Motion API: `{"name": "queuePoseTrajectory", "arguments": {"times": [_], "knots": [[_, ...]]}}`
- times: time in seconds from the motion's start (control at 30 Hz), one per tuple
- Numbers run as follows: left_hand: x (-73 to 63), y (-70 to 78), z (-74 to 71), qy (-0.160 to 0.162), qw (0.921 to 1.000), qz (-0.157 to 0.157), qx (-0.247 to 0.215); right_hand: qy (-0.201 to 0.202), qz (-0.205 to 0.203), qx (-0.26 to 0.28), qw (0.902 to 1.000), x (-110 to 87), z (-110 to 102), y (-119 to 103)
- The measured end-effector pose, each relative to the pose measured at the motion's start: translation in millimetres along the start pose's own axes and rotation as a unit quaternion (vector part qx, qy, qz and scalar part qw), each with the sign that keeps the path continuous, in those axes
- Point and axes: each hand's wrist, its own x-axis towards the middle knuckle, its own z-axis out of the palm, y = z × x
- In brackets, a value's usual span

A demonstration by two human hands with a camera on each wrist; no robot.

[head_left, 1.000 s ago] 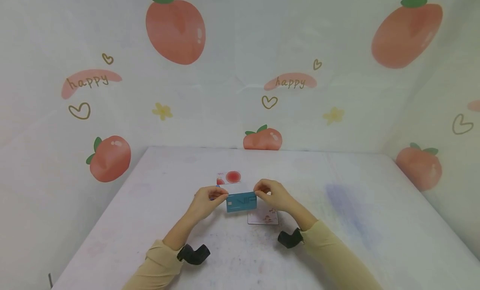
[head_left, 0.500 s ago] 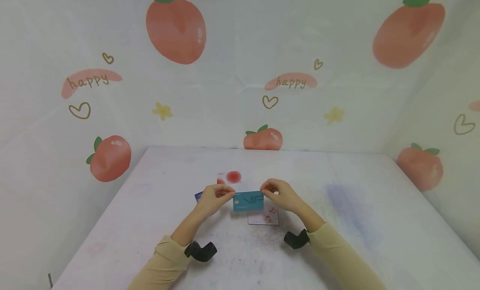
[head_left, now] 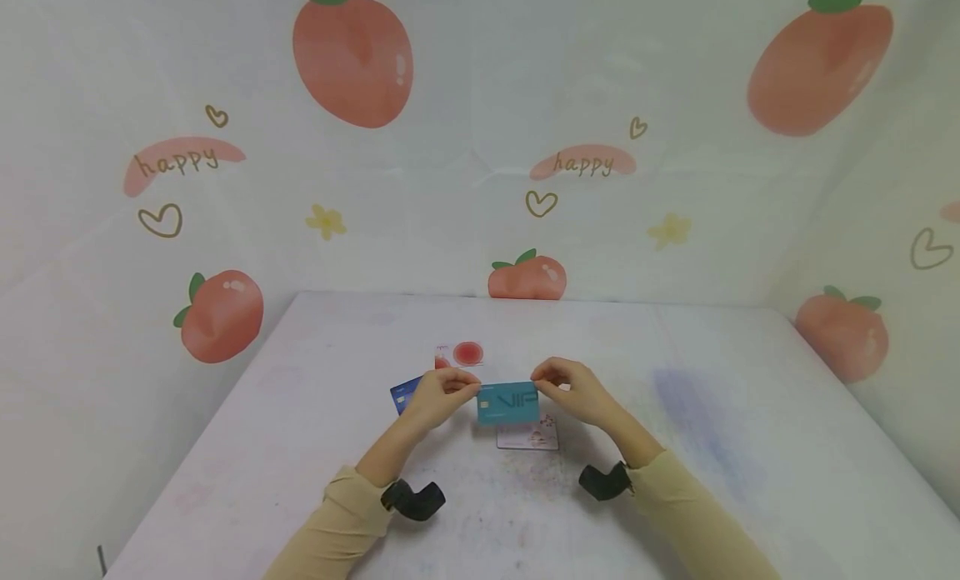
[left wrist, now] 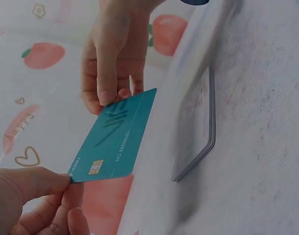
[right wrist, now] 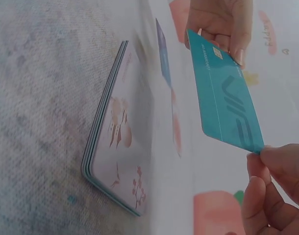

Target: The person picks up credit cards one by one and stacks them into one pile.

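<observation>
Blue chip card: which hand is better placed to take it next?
Probably the left hand: in the head view it partly covers the blue chip card, while the right hand is beyond the teal VIP card. Both pinch that card, so the left would let go first.

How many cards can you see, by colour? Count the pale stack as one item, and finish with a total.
Teal card: 1
Blue card: 1
Red-and-white card: 1
Pale stack: 1
Total: 4

Left fingers (left wrist: 44, 182), right fingers (right wrist: 283, 159) pinching; forearms (head_left: 390, 457) converging.
</observation>
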Motion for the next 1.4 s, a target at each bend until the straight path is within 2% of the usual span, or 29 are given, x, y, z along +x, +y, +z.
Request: {"name": "queuePoseTrajectory", "arguments": {"times": [0.2,0.47,0.63,0.93,1.4], "knots": [[2.1,-1.0,5.2,0.0,1.0,-0.008,0.002,-0.01,-0.009,0.007,0.9999,-5.0,-2,6],[3.4,1.4,9.9,-0.001,0.9997,-0.023,0.005,-0.036,0.015,0.008,0.9992,-9.8,-3,10],[5.7,-0.4,13.8,-0.003,0.9995,-0.03,0.01,-0.039,-0.006,-0.015,0.9991,-13.6,-5,13],[6.8,-0.1,18.6,-0.008,0.9992,-0.037,-0.007,-0.045,-0.041,-0.046,0.9971,-19.0,-5,16],[7.9,-2.1,21.5,-0.033,0.9973,-0.059,-0.028,-0.035,-0.056,-0.083,0.9944,-25.0,-4,14]]}}
